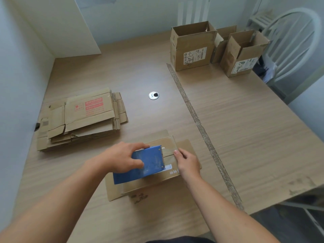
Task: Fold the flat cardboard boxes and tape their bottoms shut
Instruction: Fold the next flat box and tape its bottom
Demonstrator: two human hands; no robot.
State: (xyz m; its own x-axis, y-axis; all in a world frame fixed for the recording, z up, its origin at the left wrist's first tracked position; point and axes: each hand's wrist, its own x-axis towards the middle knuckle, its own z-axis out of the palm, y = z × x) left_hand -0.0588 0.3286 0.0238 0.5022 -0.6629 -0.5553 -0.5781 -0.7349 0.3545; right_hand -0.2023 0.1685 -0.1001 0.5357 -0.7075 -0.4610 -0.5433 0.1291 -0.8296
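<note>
- The nearer open box [192, 50] bore a handwritten mark like "8" on its side; its white label's scrawl was illegible.
- The stack of flat boxes [82, 120] carried red print, too blurred to read.

Table [140, 67] bears flat cardboard stack [82, 120], open boxes [192, 48] — perhaps a tape strip [201, 127].

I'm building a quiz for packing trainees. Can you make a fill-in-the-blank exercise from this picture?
The left hand grips a ___ tape dispenser.
The right hand presses on the box, whose taped side faces ___.
The stack of flat cardboard lies on the person's ___ side.
The assembled boxes at the far end stand with tops ___.
Missing words: blue; up; left; open.
</note>
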